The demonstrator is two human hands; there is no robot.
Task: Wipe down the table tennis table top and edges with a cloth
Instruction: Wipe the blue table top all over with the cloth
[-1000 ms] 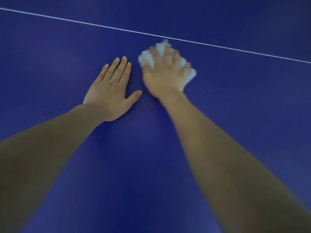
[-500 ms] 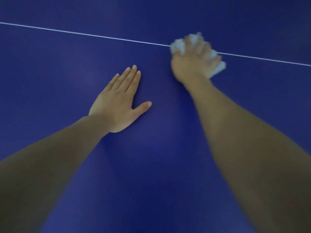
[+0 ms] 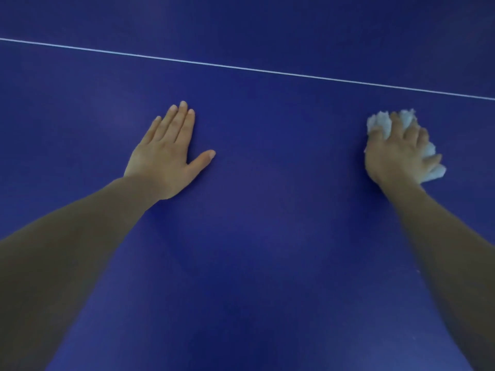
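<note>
Tabletop [image 3: 254,263] fills the view, deep blue, its white line [image 3: 241,66] crossing at twelve o'clock. Left hand [image 3: 166,153] rests flat at nine o'clock, fingers straight. Right hand [image 3: 396,153], fingers curled round the bunched white cloth [image 3: 380,124], has swept from beside the left hand, past the line, out to three o'clock, so wiping is widening rightward. No writing shows.

Left hand [image 3: 166,159] flat, fingers straight; right hand [image 3: 396,156] curled, gripping.

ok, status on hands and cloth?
Left hand flat on table, holds nothing. Right hand grips cloth, pressed to table, short of white line. Nothing in the way.
</note>
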